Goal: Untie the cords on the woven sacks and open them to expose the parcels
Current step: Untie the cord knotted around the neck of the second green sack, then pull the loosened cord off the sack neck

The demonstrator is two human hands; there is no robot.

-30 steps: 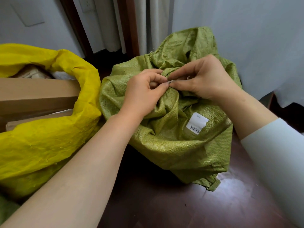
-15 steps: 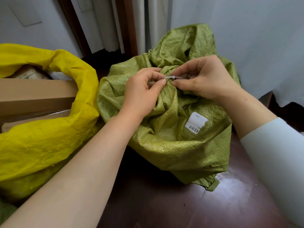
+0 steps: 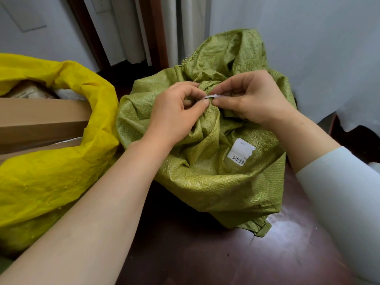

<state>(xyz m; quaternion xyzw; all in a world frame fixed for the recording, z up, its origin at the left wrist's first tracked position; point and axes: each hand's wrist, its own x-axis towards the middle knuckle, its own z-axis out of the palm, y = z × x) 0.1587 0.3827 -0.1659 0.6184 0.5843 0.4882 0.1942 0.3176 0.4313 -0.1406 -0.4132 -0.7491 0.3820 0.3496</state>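
Pulling at the thin white cord (image 3: 211, 96) in the middle of the frame, the two hands had drawn out more of it than a second before. The left hand (image 3: 174, 112) pinched one end and the right hand (image 3: 253, 99) pinched the other. The green sack (image 3: 205, 171) under them was still tied shut, so no parcels showed there. The yellow sack (image 3: 51, 182) at the left lay open already.

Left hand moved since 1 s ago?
No. The left hand still pinches the white tie at the neck of the green sack, same spot above the barcode label.
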